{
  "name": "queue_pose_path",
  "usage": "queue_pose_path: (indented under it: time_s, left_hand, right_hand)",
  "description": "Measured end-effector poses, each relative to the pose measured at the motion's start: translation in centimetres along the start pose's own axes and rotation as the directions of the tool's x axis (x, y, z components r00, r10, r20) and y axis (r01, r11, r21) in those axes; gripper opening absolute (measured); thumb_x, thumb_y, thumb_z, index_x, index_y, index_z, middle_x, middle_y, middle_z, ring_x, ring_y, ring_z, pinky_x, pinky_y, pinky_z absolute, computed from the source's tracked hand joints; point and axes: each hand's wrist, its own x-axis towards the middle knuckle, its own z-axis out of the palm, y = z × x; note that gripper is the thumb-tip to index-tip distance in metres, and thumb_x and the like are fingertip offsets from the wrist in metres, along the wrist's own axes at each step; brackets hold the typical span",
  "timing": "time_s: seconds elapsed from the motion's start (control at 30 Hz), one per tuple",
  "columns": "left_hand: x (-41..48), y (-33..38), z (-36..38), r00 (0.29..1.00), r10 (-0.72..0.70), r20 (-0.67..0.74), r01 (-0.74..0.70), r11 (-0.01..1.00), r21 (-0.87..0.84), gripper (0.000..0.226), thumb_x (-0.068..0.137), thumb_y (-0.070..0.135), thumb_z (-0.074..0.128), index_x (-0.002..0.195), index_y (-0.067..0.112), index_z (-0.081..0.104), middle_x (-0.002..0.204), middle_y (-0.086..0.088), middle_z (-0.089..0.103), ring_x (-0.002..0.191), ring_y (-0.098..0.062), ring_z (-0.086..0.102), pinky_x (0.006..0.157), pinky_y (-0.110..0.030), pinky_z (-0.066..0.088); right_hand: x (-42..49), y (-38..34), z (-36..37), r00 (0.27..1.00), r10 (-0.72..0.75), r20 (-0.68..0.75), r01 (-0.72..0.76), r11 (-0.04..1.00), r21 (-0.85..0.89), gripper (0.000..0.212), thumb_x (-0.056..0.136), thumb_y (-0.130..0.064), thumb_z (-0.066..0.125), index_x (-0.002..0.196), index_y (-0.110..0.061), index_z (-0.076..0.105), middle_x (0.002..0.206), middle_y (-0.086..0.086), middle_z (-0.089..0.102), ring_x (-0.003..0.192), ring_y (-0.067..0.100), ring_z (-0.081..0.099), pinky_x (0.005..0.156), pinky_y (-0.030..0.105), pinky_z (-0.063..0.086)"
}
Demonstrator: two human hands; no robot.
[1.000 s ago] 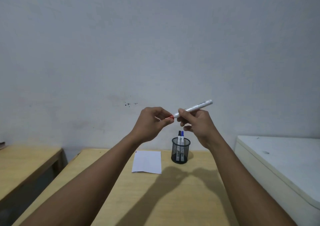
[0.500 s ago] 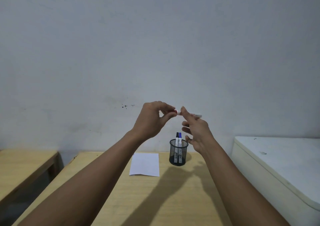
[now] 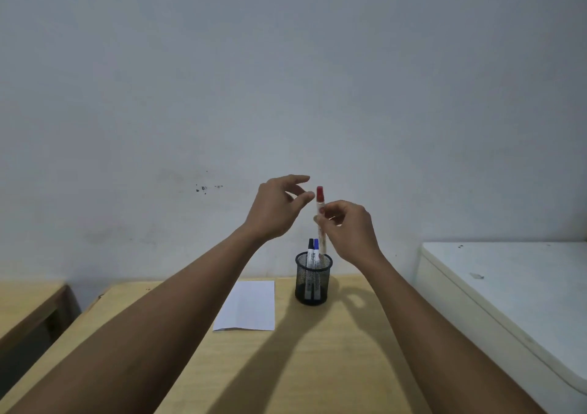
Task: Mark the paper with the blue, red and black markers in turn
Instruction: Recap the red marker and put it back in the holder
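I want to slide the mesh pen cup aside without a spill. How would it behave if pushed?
The mesh cup looks light, so it should slide easily. It is tall and narrow, with the black marker and blue marker standing above its rim, so a high push might tip it.

Right hand (image 3: 349,229) pinches red marker (image 3: 320,210) upright above mesh cup (image 3: 313,281); left hand (image 3: 276,207) spread beside it; paper (image 3: 249,305) near tabletop's far edge.

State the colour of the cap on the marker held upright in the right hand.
Red: the cap tops the marker gripped by the right hand, clearest in the head view.
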Motion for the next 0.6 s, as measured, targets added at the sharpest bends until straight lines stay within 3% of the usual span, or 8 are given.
queue_pose_path:
  time_s: [0.17, 0.33, 0.5, 0.6]
  left_hand:
    - [1.3, -4.9, 3.2, 0.982, -0.169, 0.079, 0.159, 0.980, 0.119, 0.032, 0.087, 0.035, 0.072, 0.115, 0.019, 0.071, 0.097, 0.004, 0.076, 0.089, -0.014, 0.069, 0.088, -0.038, 0.056]
    - [1.5, -8.3, 7.4, 0.940, -0.271, 0.207, 0.226, 0.950, 0.216, 0.038, 0.089, 0.036, 0.070, 0.122, 0.017, 0.067, 0.111, 0.000, 0.075, 0.099, -0.017, 0.068, 0.091, -0.037, 0.055]
    - [1.3, -10.8, 11.2, 0.910, -0.342, 0.236, 0.272, 0.920, 0.282, 0.047, 0.093, 0.031, 0.064, 0.138, 0.021, 0.054, 0.133, -0.004, 0.065, 0.116, -0.024, 0.063, 0.098, -0.043, 0.053]
    - [1.3, -11.9, 12.5, 0.902, -0.341, 0.264, 0.276, 0.927, 0.253, 0.050, 0.097, 0.023, 0.059, 0.145, 0.024, 0.046, 0.138, -0.007, 0.062, 0.120, -0.026, 0.061, 0.096, -0.040, 0.052]
  right_hand:
    - [2.5, 3.0, 0.5, 0.997, -0.039, -0.061, 0.035, 0.998, -0.051, 0.054, 0.093, -0.011, 0.070, 0.141, -0.026, 0.048, 0.094, -0.004, 0.068, 0.073, 0.013, 0.068, 0.078, 0.033, 0.056]
    - [4.2, 6.6, 2.2, 0.999, -0.028, 0.040, 0.035, 0.980, -0.197, 0.061, 0.094, -0.014, 0.067, 0.135, -0.047, 0.037, 0.097, -0.009, 0.063, 0.081, 0.022, 0.068, 0.090, 0.052, 0.055]
    - [4.7, 10.5, 4.3, 0.993, 0.066, 0.097, -0.038, 0.965, -0.261, 0.059, 0.093, -0.019, 0.068, 0.133, -0.051, 0.038, 0.097, -0.013, 0.062, 0.091, 0.027, 0.067, 0.093, 0.045, 0.051]
    - [4.7, 12.0, 5.2, 0.988, 0.093, 0.122, -0.051, 0.949, -0.312, 0.055, 0.096, -0.022, 0.065, 0.138, -0.047, 0.040, 0.097, -0.012, 0.062, 0.095, 0.022, 0.064, 0.090, 0.037, 0.038]
